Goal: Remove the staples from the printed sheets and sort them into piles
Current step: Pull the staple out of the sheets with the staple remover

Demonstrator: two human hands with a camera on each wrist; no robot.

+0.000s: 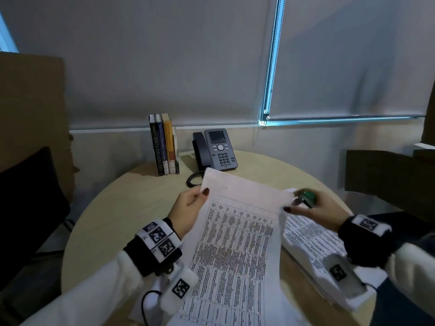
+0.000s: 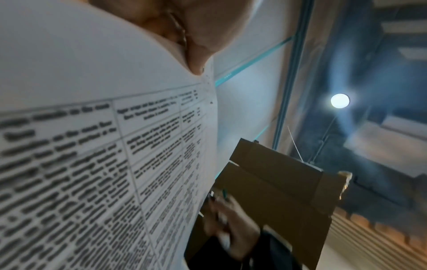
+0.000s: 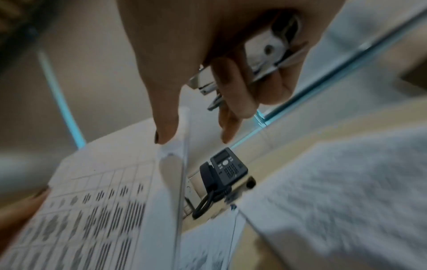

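Note:
A set of printed sheets (image 1: 235, 243) with table text is held up above the round table. My left hand (image 1: 188, 208) pinches their upper left edge, thumb on top; in the left wrist view the sheets (image 2: 92, 146) fill the frame under the thumb (image 2: 191, 45). My right hand (image 1: 315, 209) grips a green staple remover (image 1: 307, 196) at the sheets' upper right corner. In the right wrist view the curled fingers hold the metal staple remover (image 3: 265, 54), and the thumb tip (image 3: 166, 135) touches the corner of the sheets (image 3: 104, 210). No staple is visible.
A pile of printed sheets (image 1: 313, 243) lies on the right of the table (image 1: 117, 220). At the back stand a desk phone (image 1: 216, 149) with a coiled cord and several upright books (image 1: 163, 144). Cardboard boxes (image 1: 30, 114) stand at left and right.

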